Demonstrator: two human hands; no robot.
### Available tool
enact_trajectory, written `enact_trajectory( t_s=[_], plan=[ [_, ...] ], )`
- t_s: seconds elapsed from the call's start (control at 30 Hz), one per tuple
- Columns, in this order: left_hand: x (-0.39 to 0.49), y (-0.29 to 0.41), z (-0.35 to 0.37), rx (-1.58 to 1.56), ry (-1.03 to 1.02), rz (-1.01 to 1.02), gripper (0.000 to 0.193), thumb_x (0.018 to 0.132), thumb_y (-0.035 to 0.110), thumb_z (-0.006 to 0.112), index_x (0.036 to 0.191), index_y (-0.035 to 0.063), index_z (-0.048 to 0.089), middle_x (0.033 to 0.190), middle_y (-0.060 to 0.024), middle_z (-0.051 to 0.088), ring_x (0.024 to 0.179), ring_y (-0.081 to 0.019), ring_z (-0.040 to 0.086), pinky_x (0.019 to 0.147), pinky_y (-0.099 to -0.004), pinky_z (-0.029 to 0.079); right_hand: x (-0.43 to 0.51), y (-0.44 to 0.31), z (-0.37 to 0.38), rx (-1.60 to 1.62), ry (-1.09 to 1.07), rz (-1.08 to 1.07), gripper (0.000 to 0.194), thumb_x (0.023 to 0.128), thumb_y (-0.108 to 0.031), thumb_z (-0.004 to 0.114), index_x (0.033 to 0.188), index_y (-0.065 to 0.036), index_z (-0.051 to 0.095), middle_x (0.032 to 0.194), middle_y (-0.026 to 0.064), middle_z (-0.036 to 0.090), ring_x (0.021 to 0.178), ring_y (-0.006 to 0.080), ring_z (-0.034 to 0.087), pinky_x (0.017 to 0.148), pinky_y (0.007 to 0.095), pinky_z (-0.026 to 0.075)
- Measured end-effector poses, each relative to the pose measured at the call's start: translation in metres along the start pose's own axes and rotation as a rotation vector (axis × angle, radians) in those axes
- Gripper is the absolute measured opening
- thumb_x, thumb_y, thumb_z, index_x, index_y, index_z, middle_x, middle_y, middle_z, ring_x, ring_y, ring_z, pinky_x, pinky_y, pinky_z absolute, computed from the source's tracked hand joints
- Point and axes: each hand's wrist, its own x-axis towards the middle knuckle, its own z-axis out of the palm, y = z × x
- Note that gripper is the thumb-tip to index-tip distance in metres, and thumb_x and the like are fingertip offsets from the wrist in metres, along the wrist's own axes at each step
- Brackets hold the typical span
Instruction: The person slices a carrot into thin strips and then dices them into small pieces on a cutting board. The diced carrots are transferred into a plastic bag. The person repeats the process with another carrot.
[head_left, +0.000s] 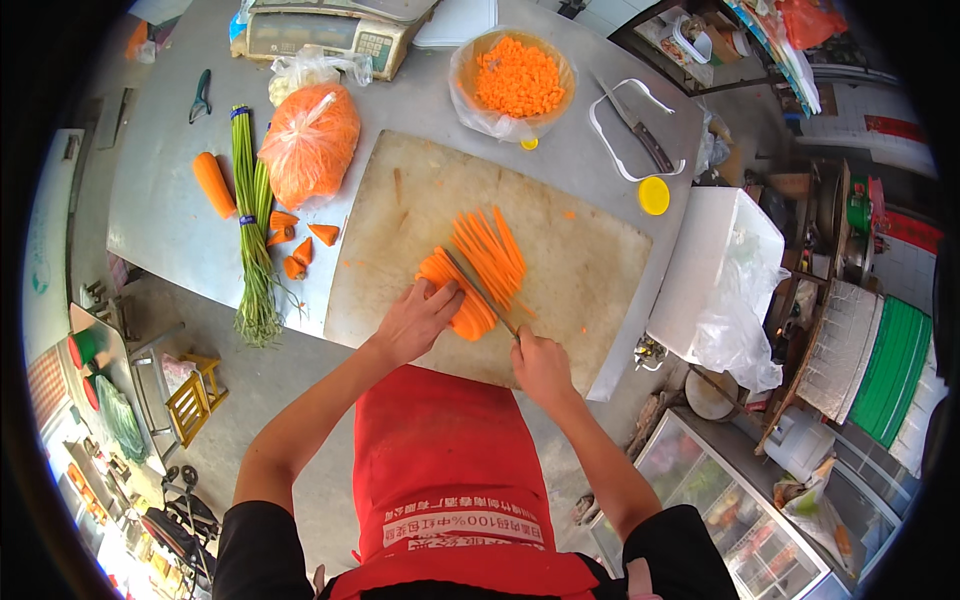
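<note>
My right hand (541, 366) grips the handle of a kitchen knife (484, 294), whose blade stands against a fanned stack of carrot slices (472, 319). Bent fingers of my left hand (424, 315) press on the same stack, left of the blade. To the blade's right lie cut carrot strips (491, 251). All of this rests on a worn cutting board (397, 187) at the near edge of a metal table. Carrot end pieces (302, 251) lie off the board's left side, beside bundled green stalks (246, 195) and a whole carrot (214, 185).
Beyond the board are a bag of shredded carrot (311, 146), a lined bowl of diced carrot (520, 77) and a scale (322, 37). A second knife (641, 135), a yellow lid (654, 196) and a peeler (200, 97) lie on the table. A white foam box (694, 262) adjoins its right edge.
</note>
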Motion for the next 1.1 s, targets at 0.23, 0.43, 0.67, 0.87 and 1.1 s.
enact_trajectory(
  t_s=[0.23, 0.43, 0.67, 0.87, 1.1],
  plan=[
    [0.007, 0.0, -0.006, -0.039, 0.003, 0.004, 0.067, 0.087, 0.019, 0.086, 0.149, 0.0031, 0.065, 0.15, -0.0038, 0.059, 0.115, -0.0295, 0.057, 0.098, -0.0395, 0.061, 0.002, -0.001, 0.004, -0.005, 0.009, 0.01, 0.016, 0.106, -0.013, 0.066, 0.1, 0.0, 0.059, 0.075, 0.0251, 0.071, 0.071, 0.0492, 0.072, 0.066, 0.06, 0.056],
    [0.01, 0.002, -0.008, -0.056, -0.034, -0.015, 0.066, 0.086, 0.017, 0.085, 0.148, 0.0036, 0.066, 0.146, -0.0028, 0.06, 0.114, -0.0296, 0.057, 0.096, -0.0398, 0.061, 0.0, -0.02, -0.01, -0.018, -0.038, 0.032, 0.013, 0.104, -0.01, 0.066, 0.101, 0.0, 0.058, 0.076, 0.025, 0.071, 0.072, 0.0505, 0.072, 0.066, 0.0605, 0.056],
    [0.013, -0.001, -0.011, -0.117, -0.103, -0.048, 0.062, 0.088, 0.015, 0.084, 0.147, 0.0051, 0.067, 0.142, -0.0004, 0.061, 0.112, -0.0298, 0.056, 0.094, -0.0393, 0.061, -0.001, -0.022, -0.016, -0.005, -0.04, 0.008, 0.009, 0.1, -0.005, 0.066, 0.1, 0.0, 0.058, 0.079, 0.025, 0.073, 0.071, 0.0514, 0.072, 0.065, 0.0602, 0.057],
    [0.01, -0.002, -0.008, -0.177, -0.045, -0.039, 0.059, 0.085, 0.015, 0.089, 0.14, 0.0024, 0.069, 0.135, -0.0034, 0.062, 0.111, -0.0318, 0.055, 0.098, -0.0414, 0.057, 0.006, -0.013, -0.002, -0.049, -0.097, 0.049, 0.015, 0.102, -0.008, 0.067, 0.099, 0.001, 0.056, 0.075, 0.024, 0.07, 0.072, 0.0489, 0.071, 0.064, 0.0585, 0.055],
    [0.01, -0.002, -0.006, -0.136, -0.009, -0.012, 0.065, 0.085, 0.015, 0.088, 0.145, 0.0024, 0.067, 0.14, -0.0049, 0.062, 0.112, -0.0324, 0.056, 0.098, -0.0422, 0.058, 0.044, -0.014, 0.031, -0.104, -0.072, 0.039, 0.019, 0.097, -0.009, 0.071, 0.105, 0.003, 0.059, 0.079, 0.0278, 0.072, 0.077, 0.0494, 0.074, 0.068, 0.0601, 0.057]
  ],
)
